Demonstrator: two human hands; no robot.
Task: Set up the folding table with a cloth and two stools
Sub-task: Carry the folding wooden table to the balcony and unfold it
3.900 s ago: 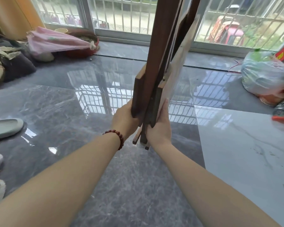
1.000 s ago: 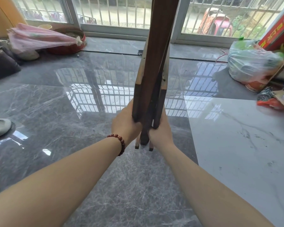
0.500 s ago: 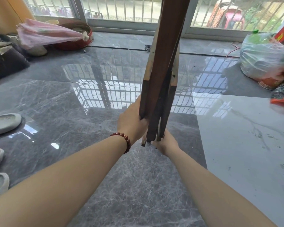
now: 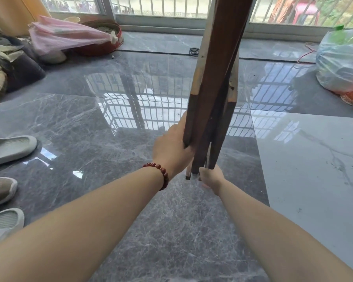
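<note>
The left grip [image 4: 171, 145] is wrapping around the outer dark leg of the folded wooden table [image 4: 210, 88], fingers curled behind the wood and the thumb lying up along its near edge, so it is clamped on that leg close to the lower end. The right grip [image 4: 211, 177] is sitting lower, at the very tips of the legs, pinching one slat end between thumb and fingers (most of those fingers are hidden behind the wood). A red bead bracelet [image 4: 160, 174] is circling the left wrist. The table is being held upright and closed between the two arms, its boards running up out of the top of the view; whether its feet are touching the floor cannot be told. Beneath it the grey marble floor [image 4: 110, 129] is reflecting the window grille [image 4: 161, 7]. A mosquito coil [image 4: 193, 51] is lying just beyond the table, near the window track. Far left, pale slippers [image 4: 8, 148] are lying on the tiles, with a pink mesh cover [image 4: 65, 35] resting against a red basin [image 4: 102, 43]. A stuffed plastic bag [image 4: 342, 64] is sitting far right.
</note>
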